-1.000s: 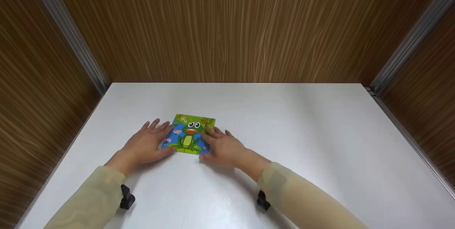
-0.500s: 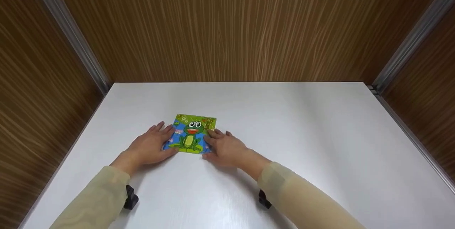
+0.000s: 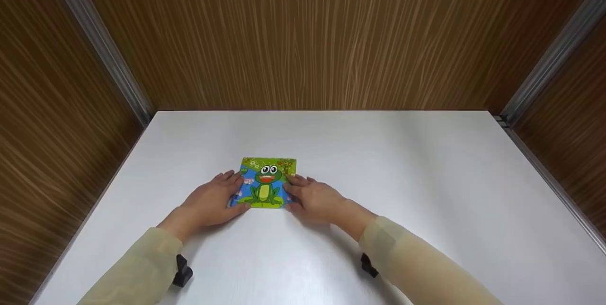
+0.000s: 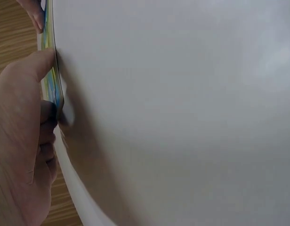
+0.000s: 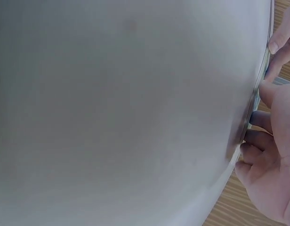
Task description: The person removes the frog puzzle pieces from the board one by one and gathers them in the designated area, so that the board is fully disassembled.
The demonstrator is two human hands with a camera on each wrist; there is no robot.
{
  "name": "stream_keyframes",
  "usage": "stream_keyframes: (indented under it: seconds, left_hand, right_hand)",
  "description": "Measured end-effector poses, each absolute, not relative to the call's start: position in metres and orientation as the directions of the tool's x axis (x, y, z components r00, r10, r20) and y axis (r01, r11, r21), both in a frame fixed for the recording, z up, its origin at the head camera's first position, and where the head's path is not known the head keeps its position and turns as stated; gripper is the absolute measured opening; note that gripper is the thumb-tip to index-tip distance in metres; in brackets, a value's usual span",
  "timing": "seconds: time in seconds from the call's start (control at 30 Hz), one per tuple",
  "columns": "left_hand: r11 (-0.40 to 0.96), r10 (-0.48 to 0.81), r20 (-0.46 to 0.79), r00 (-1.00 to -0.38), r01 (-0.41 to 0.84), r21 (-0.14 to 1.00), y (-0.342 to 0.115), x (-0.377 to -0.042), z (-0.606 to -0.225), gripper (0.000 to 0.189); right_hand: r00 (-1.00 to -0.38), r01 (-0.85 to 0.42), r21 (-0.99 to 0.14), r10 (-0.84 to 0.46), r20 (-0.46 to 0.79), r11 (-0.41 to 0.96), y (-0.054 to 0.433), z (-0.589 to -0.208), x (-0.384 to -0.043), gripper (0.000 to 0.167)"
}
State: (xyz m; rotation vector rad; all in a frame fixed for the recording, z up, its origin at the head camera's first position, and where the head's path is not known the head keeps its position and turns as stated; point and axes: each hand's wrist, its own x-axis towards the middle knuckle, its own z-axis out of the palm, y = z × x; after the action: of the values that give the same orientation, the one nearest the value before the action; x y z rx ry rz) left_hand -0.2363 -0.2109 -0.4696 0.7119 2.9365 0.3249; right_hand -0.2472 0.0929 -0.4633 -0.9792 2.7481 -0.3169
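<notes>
Two hands [image 3: 211,202] [image 3: 318,201], frog picture [image 3: 264,193] between, touching both

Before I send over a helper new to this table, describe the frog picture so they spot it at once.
On the white table, left of its middle, a left hand and a right hand flank a squarish frog picture. It shows a grinning, wide-eyed green frog, and its bright blue and green set it apart from the bare hands and plain white surface.
</notes>
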Motion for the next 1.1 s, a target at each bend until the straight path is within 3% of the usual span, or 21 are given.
stream_keyframes:
  seconds: [1.1]
  left_hand:
    - [0.814,0.549,0.032,-0.835,0.543,0.206,-0.131,-0.210,-0.475,0.077]
  right_hand:
    - [-0.759,-0.602,-0.338,-0.650,-0.042,0.724,0.186,-0.466,-0.218,0.055]
